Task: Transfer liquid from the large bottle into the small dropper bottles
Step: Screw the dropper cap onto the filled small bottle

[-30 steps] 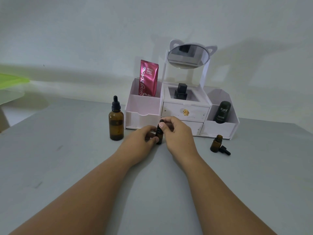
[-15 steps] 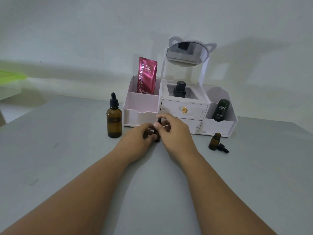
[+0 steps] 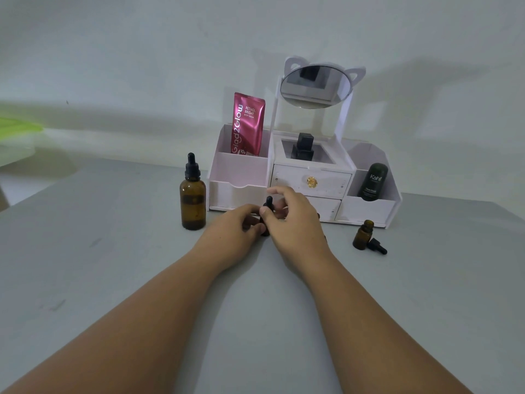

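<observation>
Mid-frame: gripped small dropper bottle (image 3: 265, 231) in left hand (image 3: 235, 226), pinched cap (image 3: 268, 201) with right hand (image 3: 295, 223). Likely needed steady base, gentle straight twist, bottle upright.

The right hand (image 3: 295, 223) loosens over the small bottle (image 3: 266, 223). A second ago its fingers covered the top; now the forefinger lifts clear and the others spread. The black dropper cap (image 3: 268, 202) now shows upright between the hands, pinched only by thumb and one far finger.
</observation>
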